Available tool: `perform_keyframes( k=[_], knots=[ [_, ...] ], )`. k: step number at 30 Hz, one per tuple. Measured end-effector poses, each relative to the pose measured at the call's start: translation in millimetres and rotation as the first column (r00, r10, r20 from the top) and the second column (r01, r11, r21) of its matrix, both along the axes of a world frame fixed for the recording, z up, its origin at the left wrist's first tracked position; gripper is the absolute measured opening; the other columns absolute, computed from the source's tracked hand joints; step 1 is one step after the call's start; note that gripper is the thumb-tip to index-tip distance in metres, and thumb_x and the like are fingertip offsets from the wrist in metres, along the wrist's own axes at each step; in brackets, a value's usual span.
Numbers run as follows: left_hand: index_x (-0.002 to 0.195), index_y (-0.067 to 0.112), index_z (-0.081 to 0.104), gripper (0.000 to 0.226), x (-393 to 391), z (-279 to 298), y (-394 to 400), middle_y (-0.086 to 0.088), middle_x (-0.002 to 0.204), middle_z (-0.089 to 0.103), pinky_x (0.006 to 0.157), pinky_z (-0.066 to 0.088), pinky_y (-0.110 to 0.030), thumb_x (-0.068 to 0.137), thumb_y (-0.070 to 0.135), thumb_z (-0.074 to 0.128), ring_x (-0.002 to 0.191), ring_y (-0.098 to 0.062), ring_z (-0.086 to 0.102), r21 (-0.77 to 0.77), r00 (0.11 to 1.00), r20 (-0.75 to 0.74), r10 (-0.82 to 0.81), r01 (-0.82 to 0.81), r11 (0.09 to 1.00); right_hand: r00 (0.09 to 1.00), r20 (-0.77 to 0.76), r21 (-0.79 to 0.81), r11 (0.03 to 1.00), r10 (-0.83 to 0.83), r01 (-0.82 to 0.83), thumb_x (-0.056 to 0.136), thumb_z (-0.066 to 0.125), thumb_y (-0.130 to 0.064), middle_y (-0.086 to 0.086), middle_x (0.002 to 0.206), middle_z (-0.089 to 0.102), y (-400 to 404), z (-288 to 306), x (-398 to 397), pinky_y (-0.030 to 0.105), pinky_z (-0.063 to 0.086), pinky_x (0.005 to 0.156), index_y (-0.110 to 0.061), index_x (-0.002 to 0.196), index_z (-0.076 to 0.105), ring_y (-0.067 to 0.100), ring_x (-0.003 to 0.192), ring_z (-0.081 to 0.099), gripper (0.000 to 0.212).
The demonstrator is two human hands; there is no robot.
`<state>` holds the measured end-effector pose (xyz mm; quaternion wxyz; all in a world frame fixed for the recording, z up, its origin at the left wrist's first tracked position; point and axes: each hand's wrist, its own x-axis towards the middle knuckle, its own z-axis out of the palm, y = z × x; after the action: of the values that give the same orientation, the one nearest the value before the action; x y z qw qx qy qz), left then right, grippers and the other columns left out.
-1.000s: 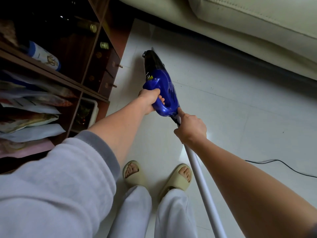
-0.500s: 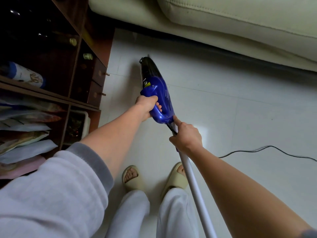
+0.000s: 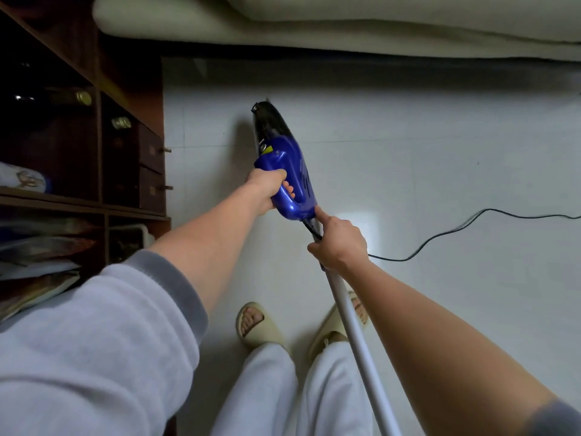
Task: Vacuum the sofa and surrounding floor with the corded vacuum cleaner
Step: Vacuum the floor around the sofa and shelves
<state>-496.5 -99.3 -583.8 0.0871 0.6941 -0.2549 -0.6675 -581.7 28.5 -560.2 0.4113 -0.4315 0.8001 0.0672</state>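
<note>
vacuum mid-floor, sofa edge ahead

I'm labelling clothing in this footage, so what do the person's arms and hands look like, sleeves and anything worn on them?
The left arm wears a pale grey fleecy sleeve with a darker grey ribbed cuff, pushed up so the forearm is bare. The right arm is bare along the forearm; only a dark grey cuff edge shows at the frame corner. Neither the left hand nor the right hand shows gloves, rings or a watch.
</note>
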Motion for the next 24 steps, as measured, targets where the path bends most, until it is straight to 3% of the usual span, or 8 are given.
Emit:
perform_keyframes(
  k=[5, 10, 16, 20, 24],
  knots=[
    [0.087, 0.003, 0.052, 0.009, -14.1, -2.2, 15.2, -0.006, 0.068, 0.052, 0.044, 0.05, -0.023, 0.095, 0.004, 0.048, 0.056, -0.016, 0.054, 0.028, 0.999, -0.026, -0.037, 0.038, 0.999, 0.999, -0.018, -0.001, 0.999, -0.042, 0.042, 0.078, 0.054, -0.011, 0.004, 0.082, 0.061, 18.9, -2.9, -9.0, 0.029, 0.048, 0.058, -0.034, 0.136, 0.035, 0.027, 0.073, 0.06, 0.066],
    [0.101, 0.0, 0.052, 0.008, -35.3, -1.7, 28.2, -0.008, 0.072, 0.052, 0.037, 0.049, -0.02, 0.095, 0.003, 0.048, 0.059, -0.018, 0.054, 0.037, 0.996, -0.058, -0.061, 0.063, 0.997, 0.997, -0.025, 0.009, 0.997, -0.07, 0.07, 0.078, 0.054, -0.013, 0.004, 0.081, 0.064, 35.3, -3.9, -26.0, 0.03, 0.051, 0.06, -0.032, 0.135, 0.035, 0.028, 0.076, 0.062, 0.062],
    [0.09, 0.001, 0.053, 0.007, -62.0, 2.9, 37.6, -0.008, 0.075, 0.055, 0.04, 0.051, -0.022, 0.095, 0.005, 0.05, 0.061, -0.018, 0.058, 0.069, 0.995, -0.056, -0.087, 0.091, 0.993, 0.996, -0.04, 0.011, 0.996, -0.086, 0.086, 0.079, 0.053, -0.013, 0.004, 0.085, 0.063, 47.8, -1.5, -51.0, 0.028, 0.046, 0.059, -0.034, 0.141, 0.031, 0.028, 0.077, 0.063, 0.069],
    [0.1, -0.001, 0.052, 0.008, -84.5, 5.8, 39.5, -0.009, 0.074, 0.054, 0.038, 0.05, -0.021, 0.095, 0.004, 0.05, 0.06, -0.019, 0.057, 0.063, 0.994, -0.062, -0.087, 0.091, 0.994, 0.994, -0.047, 0.01, 0.995, -0.101, 0.101, 0.08, 0.053, -0.013, 0.005, 0.089, 0.062, 50.9, -1.7, -68.9, 0.029, 0.046, 0.06, -0.034, 0.143, 0.028, 0.028, 0.078, 0.064, 0.071],
    [0.097, 0.0, 0.053, 0.006, -114.6, 6.2, 45.2, -0.008, 0.073, 0.054, 0.041, 0.052, -0.023, 0.095, 0.005, 0.05, 0.06, -0.018, 0.057, 0.064, 0.992, -0.056, -0.117, 0.12, 0.991, 0.992, -0.056, 0.017, 0.993, -0.117, 0.118, 0.079, 0.052, -0.013, 0.004, 0.088, 0.062, 57.0, -2.0, -97.1, 0.029, 0.048, 0.059, -0.033, 0.142, 0.03, 0.027, 0.075, 0.065, 0.07]
  ],
)
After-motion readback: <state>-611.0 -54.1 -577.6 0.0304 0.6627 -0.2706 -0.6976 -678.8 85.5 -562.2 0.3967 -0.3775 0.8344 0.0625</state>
